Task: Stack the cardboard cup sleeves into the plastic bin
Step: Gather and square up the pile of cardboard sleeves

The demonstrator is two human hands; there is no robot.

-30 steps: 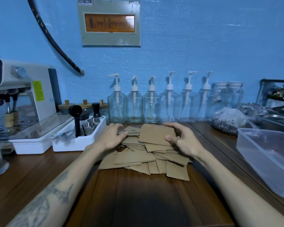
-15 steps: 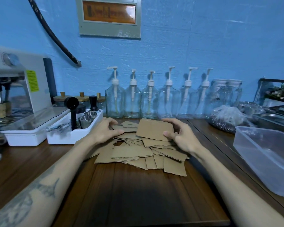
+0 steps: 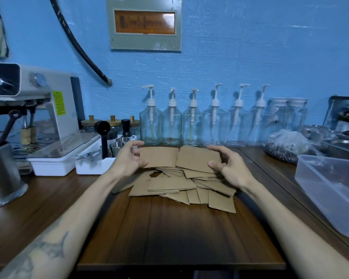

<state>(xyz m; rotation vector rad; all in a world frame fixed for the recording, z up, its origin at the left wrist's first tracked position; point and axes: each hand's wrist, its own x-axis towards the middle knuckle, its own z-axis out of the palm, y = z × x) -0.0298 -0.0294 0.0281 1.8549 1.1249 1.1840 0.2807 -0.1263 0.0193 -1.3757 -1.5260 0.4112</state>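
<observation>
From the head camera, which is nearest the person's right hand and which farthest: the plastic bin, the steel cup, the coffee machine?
From the right hand:
1. Plastic bin, on the right, nearest.
2. Coffee machine, back left.
3. Steel cup, at the far left edge.

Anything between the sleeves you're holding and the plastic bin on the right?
Nothing visible. The right hand and left hand each hold a sleeve above the pile; only bare counter lies before the open, empty bin.
</observation>
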